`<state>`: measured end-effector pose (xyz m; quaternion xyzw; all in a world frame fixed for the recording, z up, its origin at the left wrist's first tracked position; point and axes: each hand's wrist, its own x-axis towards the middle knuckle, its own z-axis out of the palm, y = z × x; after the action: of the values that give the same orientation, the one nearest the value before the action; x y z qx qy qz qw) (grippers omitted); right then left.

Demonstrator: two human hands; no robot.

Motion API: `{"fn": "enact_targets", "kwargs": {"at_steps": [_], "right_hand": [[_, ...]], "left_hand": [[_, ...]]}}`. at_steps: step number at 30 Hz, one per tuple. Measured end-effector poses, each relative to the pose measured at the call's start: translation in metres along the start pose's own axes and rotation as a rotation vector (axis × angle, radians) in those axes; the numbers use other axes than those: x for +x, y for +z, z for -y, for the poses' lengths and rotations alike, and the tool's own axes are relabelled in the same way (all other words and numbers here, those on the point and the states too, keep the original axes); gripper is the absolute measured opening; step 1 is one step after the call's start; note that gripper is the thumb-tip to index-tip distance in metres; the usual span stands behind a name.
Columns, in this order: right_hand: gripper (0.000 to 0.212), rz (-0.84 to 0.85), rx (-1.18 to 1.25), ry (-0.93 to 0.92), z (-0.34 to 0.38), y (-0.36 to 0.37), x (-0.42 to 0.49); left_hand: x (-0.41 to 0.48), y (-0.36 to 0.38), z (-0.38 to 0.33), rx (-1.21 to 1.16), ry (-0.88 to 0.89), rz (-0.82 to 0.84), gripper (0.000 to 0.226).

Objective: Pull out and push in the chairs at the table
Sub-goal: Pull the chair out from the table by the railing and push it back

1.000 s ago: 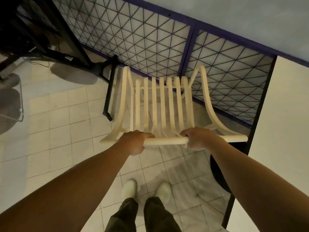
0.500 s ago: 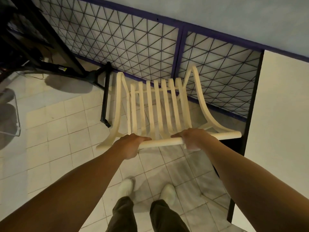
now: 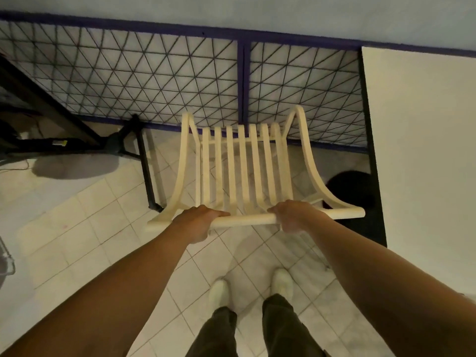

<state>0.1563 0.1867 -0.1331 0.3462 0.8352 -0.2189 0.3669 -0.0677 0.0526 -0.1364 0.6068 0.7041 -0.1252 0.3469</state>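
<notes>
Well, the biggest thing in front of you is the tiled floor [image 3: 77, 228], pale square tiles running beneath both your arms and out to the left of your left hand. Beyond your hands stands a mesh panel [image 3: 154, 81] — black wire in a triangle pattern, framed in dark blue — and above it a plain pale wall [image 3: 257, 11]. To the right of your right hand lies the table [image 3: 425, 150], a white top with a dark edge; its near corner sits just beside your right forearm. Far to the left of your left hand, a black metal frame [image 3: 144, 163] stands on the floor, one leg ending just left of the chair.

The chair [image 3: 242, 171] itself is cream-coloured and slatted, seen from behind and above, directly ahead of you and just left of the table's edge. Its front end reaches to the foot of the mesh panel. Whether all its legs touch the floor you probably cannot tell from this angle.

Your left hand [image 3: 197, 222] is closed over the top rail left of centre; your right hand [image 3: 293, 215] is wrapped round the same rail right of centre — a bare stretch of rail between them. Below your arms, your two white shoes [image 3: 282, 280] stand on the tiles.
</notes>
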Motion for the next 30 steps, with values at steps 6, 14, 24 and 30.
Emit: {"fn": "enact_targets", "kwargs": {"at_steps": [6,14,24,30], "right_hand": [[0.059,-0.019,0.081,0.049,0.038,0.016,-0.004],[0.056,-0.021,0.183,0.125,0.071,0.03,-0.005],[0.062,-0.083,0.242,0.119,0.066,0.038,-0.012],[0.074,-0.028,0.243,0.018,0.049,0.035,-0.02]], "left_hand": [[-0.01,-0.008,0.032,0.067,0.073,0.045,0.086],[-0.017,-0.014,0.054,0.144,0.117,0.083,0.084],[-0.014,-0.009,0.055,0.123,0.054,0.063,0.057],[-0.014,-0.008,0.051,0.138,0.006,0.041,0.057]]}}
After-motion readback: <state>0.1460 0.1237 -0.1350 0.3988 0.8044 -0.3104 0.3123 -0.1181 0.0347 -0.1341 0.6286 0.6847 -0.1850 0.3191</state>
